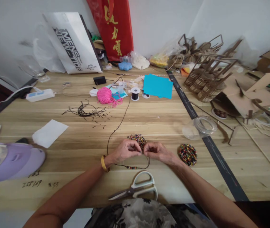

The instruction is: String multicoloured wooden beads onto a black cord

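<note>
My left hand (125,150), a gold bangle at its wrist, is closed in a pinch; what sits between its fingertips is too small to make out. Close beside it, my right hand (158,151) pinches a thin black cord (108,146). The cord runs from a white spool (135,94) of black cord, passes under my left wrist and loops up to the right fingertips. Several coloured beads (132,167) are threaded on its lower stretch. Behind my fingertips lies a pile of loose multicoloured beads (137,138), partly hidden by the hands.
White-handled scissors (144,186) lie at the near edge. A coiled bead strand (187,155) rests right of my hands. Cut black cords (85,110), pink yarn (104,95) and blue sheets (158,85) lie farther back. A purple device (18,161) stands left, woven baskets (203,82) right.
</note>
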Demonstrator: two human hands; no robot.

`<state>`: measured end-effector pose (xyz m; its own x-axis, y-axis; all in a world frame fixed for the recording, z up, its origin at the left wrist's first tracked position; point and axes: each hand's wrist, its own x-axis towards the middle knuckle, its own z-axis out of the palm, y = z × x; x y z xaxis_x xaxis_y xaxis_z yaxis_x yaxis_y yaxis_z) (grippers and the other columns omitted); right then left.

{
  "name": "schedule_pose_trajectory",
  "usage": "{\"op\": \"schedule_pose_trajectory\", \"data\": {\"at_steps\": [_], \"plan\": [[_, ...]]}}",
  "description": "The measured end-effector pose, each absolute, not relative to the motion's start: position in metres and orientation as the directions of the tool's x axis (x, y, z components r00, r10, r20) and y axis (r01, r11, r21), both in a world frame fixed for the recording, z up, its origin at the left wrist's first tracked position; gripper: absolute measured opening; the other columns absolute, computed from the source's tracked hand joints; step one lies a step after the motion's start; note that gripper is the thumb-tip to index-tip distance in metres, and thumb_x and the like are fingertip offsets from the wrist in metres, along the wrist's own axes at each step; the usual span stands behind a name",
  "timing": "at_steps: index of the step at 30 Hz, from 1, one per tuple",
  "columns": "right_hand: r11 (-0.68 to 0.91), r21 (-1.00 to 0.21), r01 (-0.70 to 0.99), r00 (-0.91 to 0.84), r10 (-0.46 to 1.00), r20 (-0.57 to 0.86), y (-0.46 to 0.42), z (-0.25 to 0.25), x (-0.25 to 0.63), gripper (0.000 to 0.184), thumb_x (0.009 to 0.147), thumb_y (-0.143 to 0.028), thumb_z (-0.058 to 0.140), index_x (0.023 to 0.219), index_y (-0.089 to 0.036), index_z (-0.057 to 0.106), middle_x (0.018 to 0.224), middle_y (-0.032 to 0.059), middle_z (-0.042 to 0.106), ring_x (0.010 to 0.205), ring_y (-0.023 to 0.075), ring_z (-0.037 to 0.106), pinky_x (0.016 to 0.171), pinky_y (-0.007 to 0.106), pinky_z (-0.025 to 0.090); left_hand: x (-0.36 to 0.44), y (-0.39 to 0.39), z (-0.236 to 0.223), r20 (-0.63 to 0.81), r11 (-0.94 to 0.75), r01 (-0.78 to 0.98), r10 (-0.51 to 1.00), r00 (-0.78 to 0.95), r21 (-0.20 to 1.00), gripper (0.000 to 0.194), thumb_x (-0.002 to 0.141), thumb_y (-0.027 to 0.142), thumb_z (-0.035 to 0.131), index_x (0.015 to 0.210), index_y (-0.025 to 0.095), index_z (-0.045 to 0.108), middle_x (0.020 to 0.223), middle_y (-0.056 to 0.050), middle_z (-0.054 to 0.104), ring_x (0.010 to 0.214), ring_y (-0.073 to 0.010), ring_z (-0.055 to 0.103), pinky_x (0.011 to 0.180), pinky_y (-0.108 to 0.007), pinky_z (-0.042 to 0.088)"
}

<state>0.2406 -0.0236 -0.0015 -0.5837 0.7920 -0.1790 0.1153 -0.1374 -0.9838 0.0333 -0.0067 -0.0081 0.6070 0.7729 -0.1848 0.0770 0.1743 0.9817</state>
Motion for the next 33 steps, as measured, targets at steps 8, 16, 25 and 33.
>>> {"op": "schedule_pose_trajectory", "data": {"at_steps": [8,16,25,33], "plan": [[-0.147,-0.984,0.104,-0.578,0.796,-0.18,-0.0242,-0.0027,0.2405,0.024,0.078,-0.036,0.065,0.073,-0.013,0.058,0.064,-0.0022,0.05,0.058,0.008,0.041,0.056,0.022,0.031,0.0334,-0.0073,-0.0063,-0.186,0.169,0.086,0.774,0.606,0.982,0.018,0.065,0.021,0.076,0.073,0.01,0.064,0.071,-0.004,0.067,0.065,-0.011,0.061,0.067,-0.023,0.048],[-0.148,-0.983,0.113,-0.578,0.794,-0.186,-0.0235,-0.0013,0.2395,0.026,0.077,-0.038,0.066,0.073,-0.013,0.058,0.063,-0.0025,0.049,0.057,0.0084,0.04,0.055,0.022,0.03,0.0335,-0.0083,-0.0063,-0.191,0.184,0.075,0.769,0.609,0.98,0.018,0.064,0.021,0.076,0.073,0.01,0.064,0.07,-0.003,0.066,0.064,-0.0101,0.06,0.066,-0.023,0.047],[-0.136,-0.984,0.116,-0.577,0.797,-0.178,-0.0233,-0.0026,0.2404,0.025,0.077,-0.037,0.065,0.073,-0.013,0.058,0.064,-0.0018,0.049,0.058,0.0087,0.04,0.055,0.022,0.031,0.0334,-0.008,-0.0068,-0.186,0.182,0.069,0.77,0.61,0.981,0.019,0.064,0.022,0.076,0.073,0.01,0.064,0.071,-0.003,0.067,0.065,-0.0102,0.06,0.067,-0.022,0.048],[-0.144,-0.984,0.106,-0.577,0.797,-0.179,-0.023,-0.0009,0.2406,0.03,0.077,-0.041,0.066,0.073,-0.013,0.057,0.064,-0.0023,0.049,0.058,0.0085,0.04,0.055,0.022,0.031,0.0334,-0.0079,-0.0075,-0.178,0.163,0.081,0.773,0.609,0.983,0.019,0.065,0.023,0.076,0.074,0.01,0.065,0.07,-0.003,0.067,0.065,-0.0109,0.061,0.066,-0.023,0.049]]}}
